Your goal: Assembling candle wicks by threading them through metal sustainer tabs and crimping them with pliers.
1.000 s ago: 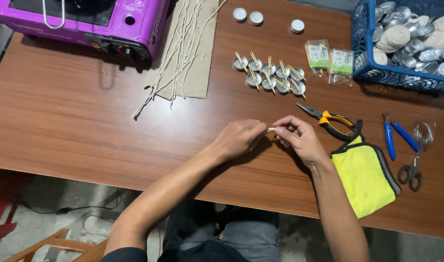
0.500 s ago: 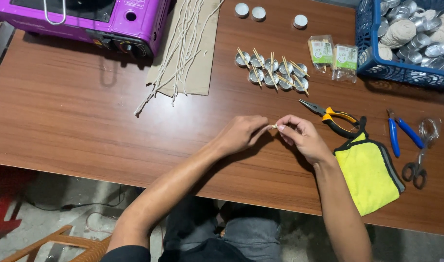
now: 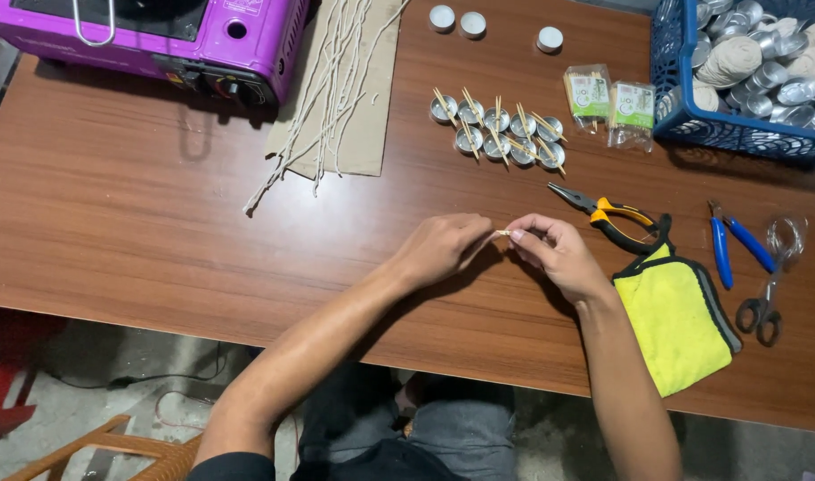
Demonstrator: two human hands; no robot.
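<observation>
At desk centre, near the front edge: left hand and right hand, fingertips meeting, both pinched on one short thin pale stick held just above the wood; its exact make is too small to tell.

Behind the hands: cluster of small round metal cups, thin sticks laid across their rims. Further back, three more cups standing apart.

Right of the cluster: two small clear packets with green labels.

Far right corner: blue plastic basket heaped with empty metal cups.

Just right of the right hand: yellow-handled long-nose pliers, folded yellow cloth, blue-handled cutter, scissors.

Far left: purple portable gas stove; beside it a cardboard sheet bearing a spread of pale waxed strings.

Risks, as judged: the stick is slight and gripped only at the fingertips, so uneven pressure could snap it or let it slip to the desk or over the near edge to the floor. A forward sweep of either wrist could knock the balanced sticks off the cups. The pliers' tip lies close to the right hand and could be nudged.
</observation>
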